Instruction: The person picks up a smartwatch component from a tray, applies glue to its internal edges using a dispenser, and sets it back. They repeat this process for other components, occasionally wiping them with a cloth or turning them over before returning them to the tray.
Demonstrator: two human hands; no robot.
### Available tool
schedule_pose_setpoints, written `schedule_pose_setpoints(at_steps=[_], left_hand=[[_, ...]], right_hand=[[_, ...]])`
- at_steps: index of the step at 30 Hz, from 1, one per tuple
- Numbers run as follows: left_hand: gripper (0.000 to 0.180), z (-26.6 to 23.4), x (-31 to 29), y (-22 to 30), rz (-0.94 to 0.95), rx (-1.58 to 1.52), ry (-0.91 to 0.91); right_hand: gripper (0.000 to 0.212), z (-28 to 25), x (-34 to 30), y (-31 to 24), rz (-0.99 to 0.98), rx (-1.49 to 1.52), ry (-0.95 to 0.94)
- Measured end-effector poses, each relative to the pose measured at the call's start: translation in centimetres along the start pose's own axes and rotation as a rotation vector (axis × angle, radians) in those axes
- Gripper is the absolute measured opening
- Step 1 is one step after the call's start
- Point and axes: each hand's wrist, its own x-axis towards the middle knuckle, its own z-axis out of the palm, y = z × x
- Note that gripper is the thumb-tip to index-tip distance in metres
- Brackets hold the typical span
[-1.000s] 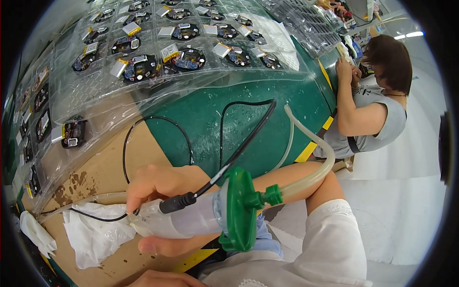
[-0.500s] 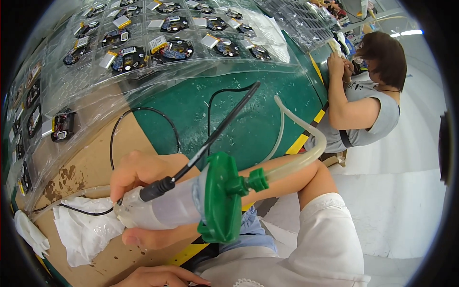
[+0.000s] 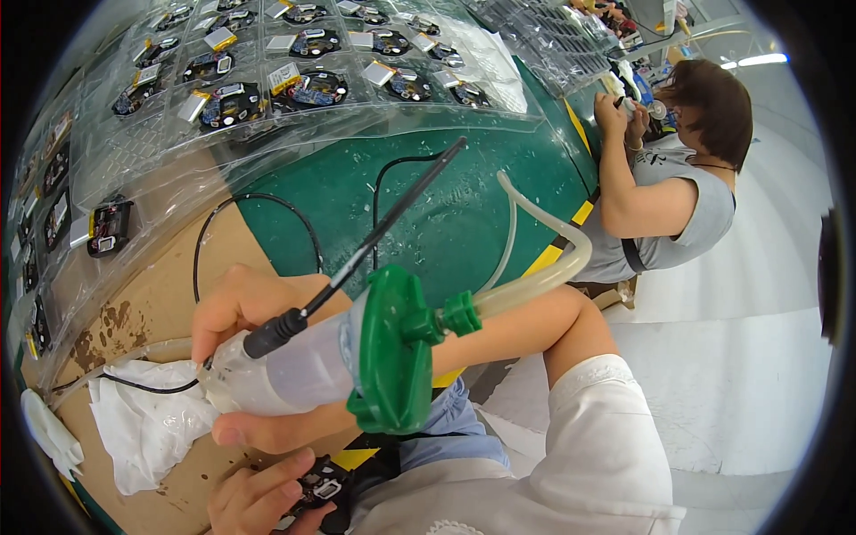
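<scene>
My right hand (image 3: 254, 303) is closed around a translucent dispensing syringe (image 3: 308, 370), fingers above and thumb below. A green adapter (image 3: 392, 352) caps its wide end, and a clear hose (image 3: 539, 281) runs from it. A black cable with a thick plug (image 3: 275, 333) lies along the syringe barrel. The tip end, low on the left, is hard to make out. Below the syringe, at the lower edge, my left hand (image 3: 254, 499) grips a small black circuit-board assembly (image 3: 325, 481) between fingers and thumb. Part of the assembly is hidden by the fingers.
Clear plastic trays (image 3: 134, 169) with several black circuit assemblies and silver batteries fill the far left. A wet white cloth (image 3: 147, 428) lies on stained brown cardboard (image 3: 134, 312). The green mat (image 3: 339, 196) carries a looping cable. A co-worker (image 3: 660, 178) sits at the right.
My left hand has risen into fuller view, and the black circuit-board assembly now shows in it. The syringe appears slightly lower and further left, still in my right hand.
</scene>
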Motion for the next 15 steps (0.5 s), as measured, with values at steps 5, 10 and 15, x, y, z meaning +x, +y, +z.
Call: schedule_pose_setpoints(at_steps=[5, 10, 15], left_hand=[[0.061, 0.7, -0.2, 0.4, 0.01, 0.023, 0.03], [0.057, 1.2, -0.8, 0.5, -0.202, -0.291, 0.144], [0.057, 0.8, 0.1, 0.3, -0.085, -0.298, 0.104]], right_hand=[[0.04, 0.2, -0.2, 0.5, -0.009, 0.06, 0.032], [0.038, -0.2, 0.0, 0.6, -0.007, -0.001, -0.013], [0.038, -0.5, -0.1, -0.5, 0.076, -0.032, -0.022]])
